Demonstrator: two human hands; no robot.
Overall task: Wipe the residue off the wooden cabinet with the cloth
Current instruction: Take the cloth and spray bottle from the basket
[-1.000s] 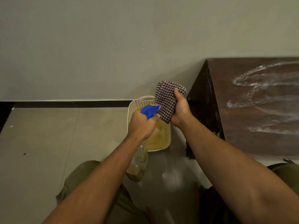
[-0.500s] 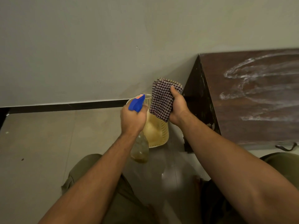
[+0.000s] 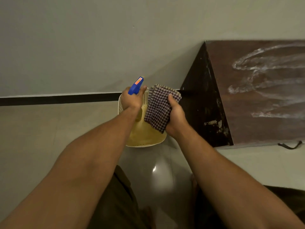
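A matte pale wall meets glossy grey floor tiles point(image 3: 33, 138) along a flat black skirting band point(image 3: 57, 98). The left hand point(image 3: 132, 100) has its fingers curled tight round a spray bottle just below the blue moulded plastic trigger head point(image 3: 135, 86). The wrist hides most of the bottle's body. Under both hands sits a cream plastic basket point(image 3: 148, 145), round-cornered, its wall pierced with rows of small slots. Just right of the trigger head, the folded purple-and-cream checked cloth point(image 3: 159, 108), nubbly in weave, is clamped by the right hand point(image 3: 177, 116), thumb pressed across its face and fingers behind. It is held in the air, off the cabinet and near its left side. Further right stands the dark brown wooden cabinet point(image 3: 239, 126). Its side panel is scuffed with pale chips and its flat top is smeared with white, streaky swirls of residue point(image 3: 264, 75). A thin black cord loop point(image 3: 290, 146) lies at its near edge.
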